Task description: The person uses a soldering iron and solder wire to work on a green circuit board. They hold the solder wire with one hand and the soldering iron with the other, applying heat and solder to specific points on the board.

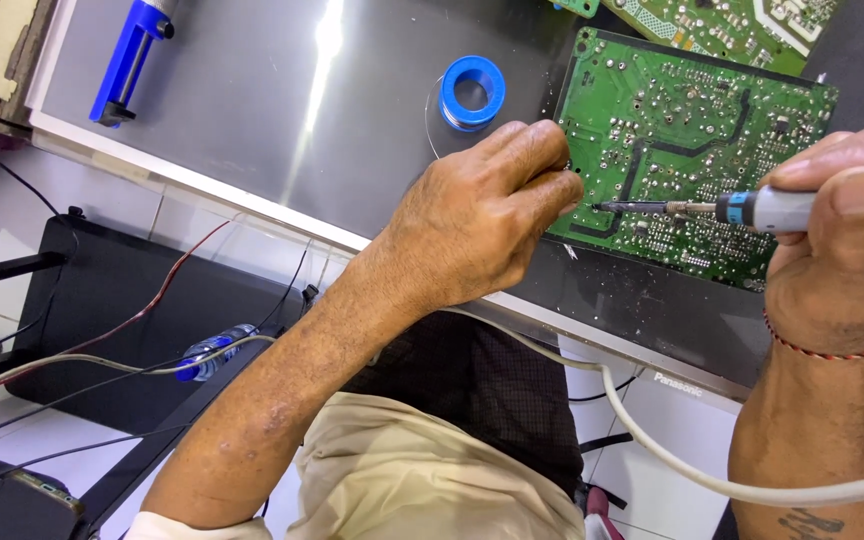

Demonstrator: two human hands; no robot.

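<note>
A green circuit board (692, 130) lies solder-side up on a dark flat screen panel (252, 110). My right hand (842, 250) grips a soldering iron (752, 208) with a grey and blue handle; its dark tip touches the board near the left edge. My left hand (482, 220) rests at the board's left edge, fingers pinched together beside the iron's tip, apparently holding thin solder wire, which I cannot make out clearly. A blue spool of solder wire (471, 92) sits on the panel just above my left hand.
A blue desoldering pump (130, 60) lies at the panel's upper left. A second green board (732, 25) shows at the top right. The iron's white cord (672, 460) runs across my lap. Cables and a black stand (102, 320) lie on the tiled floor.
</note>
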